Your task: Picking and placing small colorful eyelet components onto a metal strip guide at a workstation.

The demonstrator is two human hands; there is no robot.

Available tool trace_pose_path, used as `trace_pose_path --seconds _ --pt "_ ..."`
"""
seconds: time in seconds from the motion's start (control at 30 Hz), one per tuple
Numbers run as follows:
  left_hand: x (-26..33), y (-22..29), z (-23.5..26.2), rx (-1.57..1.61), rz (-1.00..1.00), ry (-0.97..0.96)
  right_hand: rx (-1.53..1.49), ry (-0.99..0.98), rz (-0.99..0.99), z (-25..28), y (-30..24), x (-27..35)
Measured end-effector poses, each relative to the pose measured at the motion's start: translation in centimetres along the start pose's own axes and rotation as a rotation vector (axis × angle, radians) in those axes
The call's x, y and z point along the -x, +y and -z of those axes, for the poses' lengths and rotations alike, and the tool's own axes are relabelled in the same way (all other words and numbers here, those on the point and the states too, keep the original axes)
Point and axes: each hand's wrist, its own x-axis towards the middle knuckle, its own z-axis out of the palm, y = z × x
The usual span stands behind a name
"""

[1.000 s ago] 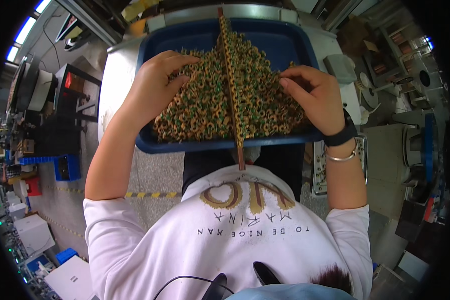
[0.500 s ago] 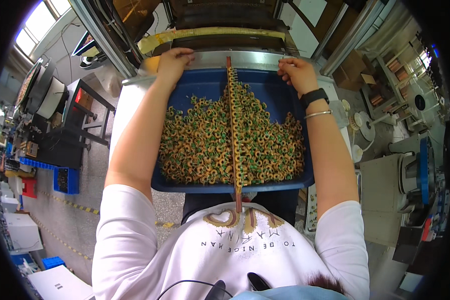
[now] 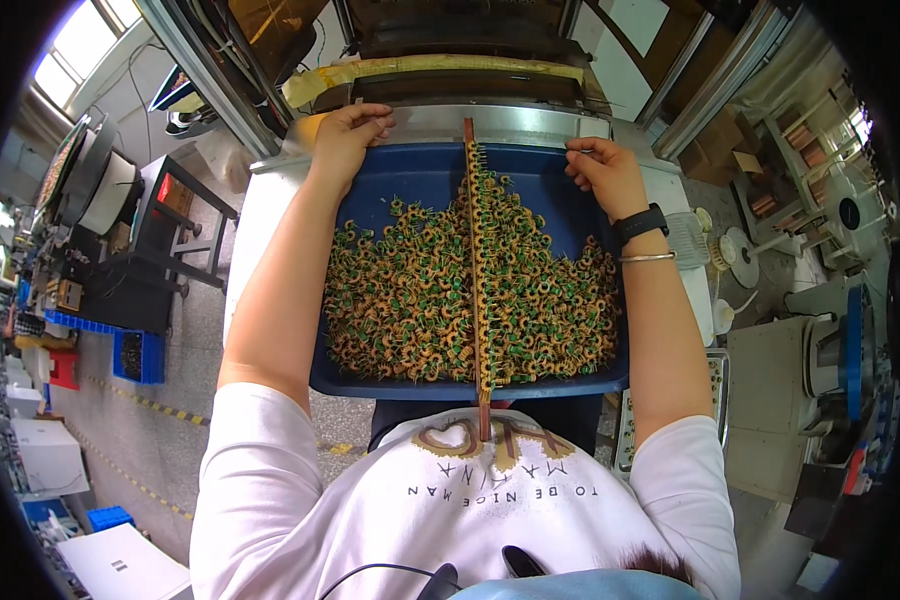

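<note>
Nearest the person's chest, the near rim of the blue tray (image 3: 350, 385) is sitting just off the white shirt (image 3: 470, 500), and a thin wooden stick (image 3: 478, 270) is poking out over that rim toward the body. Its long axis is running straight away from the person, near edge to far edge, splitting the tray down the middle. Small green-and-copper coils (image 3: 410, 300) are lying heaped on both sides of the stick, thick along the near edge and thinning to a point toward the far edge, where bare blue floor is showing in both far corners.

Both arms are reaching the full length of the tray, one along each side of the heap. At the far left corner the left hand (image 3: 350, 135) is curling over the rim, fingers closed down on the tray's edge. At the far right corner the right hand (image 3: 602, 172), with a black watch and a bangle at the wrist, is gripping the far rim in the same way, fingers folded over it. Neither hand is touching the coils or the stick; the stick's far tip is lying between them, roughly midway, perhaps slightly nearer the right hand.

Beyond the far rim a grey metal machine ledge (image 3: 530, 120) is meeting the tray, with a dark opening above it.
</note>
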Motion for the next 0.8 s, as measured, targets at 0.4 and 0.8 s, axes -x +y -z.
trace_pose_path --seconds 0.4,0.8 --pt "0.27 -0.05 0.38 -0.029 -0.044 0.151 -0.048 -0.026 -0.006 0.19 -0.16 0.11" --pt "0.26 -0.10 0.08 -0.107 -0.052 0.146 -0.076 -0.043 -0.007 0.61 0.27 -0.09"
